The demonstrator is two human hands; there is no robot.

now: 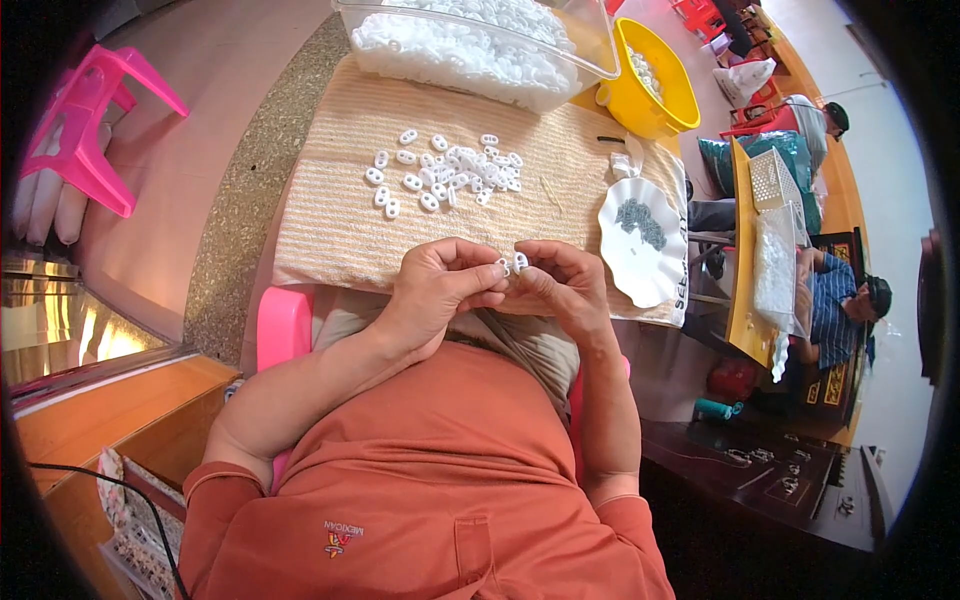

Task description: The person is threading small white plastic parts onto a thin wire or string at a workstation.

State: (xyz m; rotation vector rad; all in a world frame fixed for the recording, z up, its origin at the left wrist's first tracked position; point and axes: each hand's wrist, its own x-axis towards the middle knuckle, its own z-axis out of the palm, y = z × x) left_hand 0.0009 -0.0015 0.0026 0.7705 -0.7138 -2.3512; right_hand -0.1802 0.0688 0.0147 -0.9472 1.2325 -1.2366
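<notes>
My left hand (432, 287) pinches a small white plastic piece (504, 267) between thumb and fingertips, just over the near edge of the towel-covered table (350, 235). Close beside it, my right hand (572, 287) grips a white two-holed oval plastic piece (520, 261) the same way. The two pieces are almost together; whether they touch I cannot tell. Beyond my hands lies a loose pile of similar white two-holed pieces (465, 167), with several scattered to its left. To the right, a white wavy-edged plate (648, 285) carries many small grey-green parts (640, 222).
A clear plastic bin (590, 62) full of white pieces stands at the far edge, with a yellow basin (682, 100) right of it. A pink stool (88, 130) is at far left. Another person (838, 308) sits at a table on the right.
</notes>
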